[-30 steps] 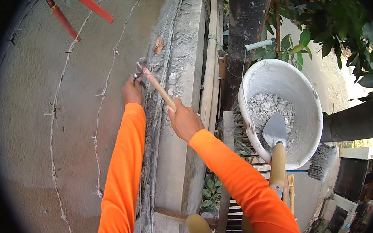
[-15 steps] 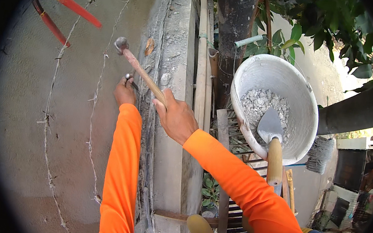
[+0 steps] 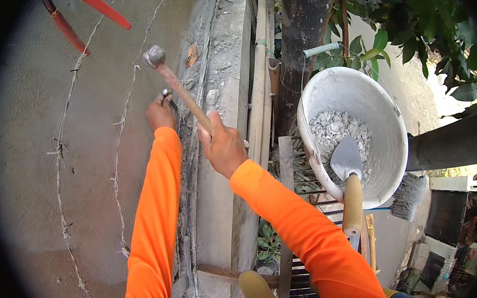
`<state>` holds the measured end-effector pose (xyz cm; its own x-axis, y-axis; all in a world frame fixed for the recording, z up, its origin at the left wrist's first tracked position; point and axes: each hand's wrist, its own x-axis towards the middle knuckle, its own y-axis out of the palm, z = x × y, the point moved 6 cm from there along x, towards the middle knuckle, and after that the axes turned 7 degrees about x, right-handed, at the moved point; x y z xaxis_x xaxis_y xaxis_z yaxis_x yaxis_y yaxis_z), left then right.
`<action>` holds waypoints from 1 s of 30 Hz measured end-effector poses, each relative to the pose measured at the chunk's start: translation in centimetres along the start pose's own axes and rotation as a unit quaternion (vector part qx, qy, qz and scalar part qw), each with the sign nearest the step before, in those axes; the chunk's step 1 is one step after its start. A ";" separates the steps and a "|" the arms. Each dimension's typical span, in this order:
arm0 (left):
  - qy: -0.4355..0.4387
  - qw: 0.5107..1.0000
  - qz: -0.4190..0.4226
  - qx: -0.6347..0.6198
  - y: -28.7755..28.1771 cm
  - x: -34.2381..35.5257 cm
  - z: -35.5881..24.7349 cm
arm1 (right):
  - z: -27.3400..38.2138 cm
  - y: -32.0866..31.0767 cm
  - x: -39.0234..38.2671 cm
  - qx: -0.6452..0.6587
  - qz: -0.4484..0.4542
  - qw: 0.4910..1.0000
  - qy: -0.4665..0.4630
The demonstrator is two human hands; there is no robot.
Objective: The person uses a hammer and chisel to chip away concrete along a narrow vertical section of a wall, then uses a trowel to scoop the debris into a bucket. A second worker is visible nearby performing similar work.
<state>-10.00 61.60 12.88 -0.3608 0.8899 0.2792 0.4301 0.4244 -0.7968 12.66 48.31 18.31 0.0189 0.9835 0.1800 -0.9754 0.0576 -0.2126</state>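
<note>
My left hand (image 3: pixel 160 114) grips a short dark metal chisel (image 3: pixel 167 96) against the rough, dusty seam (image 3: pixel 185 138) between the grey plastered surface (image 3: pixel 89 164) and the concrete ledge (image 3: pixel 220 193). My right hand (image 3: pixel 225 142) is closed round the wooden handle of a hammer (image 3: pixel 184 93); its slightly blurred steel head is raised above and left of the chisel's top, apart from it. To the right sits a white plastic bucket (image 3: pixel 355 80) of grey rubble (image 3: pixel 328 128), with a wooden-handled trowel (image 3: pixel 353 204) across it.
Strands of barbed wire (image 3: pixel 60 173) and red-handled cutters (image 3: pixel 100 11) lie at the left. A dark post (image 3: pixel 296 35), bamboo poles (image 3: pixel 259 65), a dusty brush (image 3: pixel 407 195), a metal grate (image 3: pixel 307 268) and leafy branches (image 3: pixel 441 42) are at the right. My yellow boot (image 3: pixel 260 293) shows below.
A second ago the hammer head was on the chisel's top; it has since lifted up and leftward. The left hand keeps hold of the chisel.
</note>
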 end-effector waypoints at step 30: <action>0.000 1.000 0.026 0.017 1.0 -0.6 0.6 | -3.2 1.0 -0.4 -0.143 0.134 0.973 0.118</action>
<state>-9.86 61.36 11.63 -0.3382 0.9108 0.2368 0.4196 0.3711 -0.8284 12.40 48.52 14.99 -0.1452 0.9797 -0.1383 -0.8517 -0.1949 -0.4865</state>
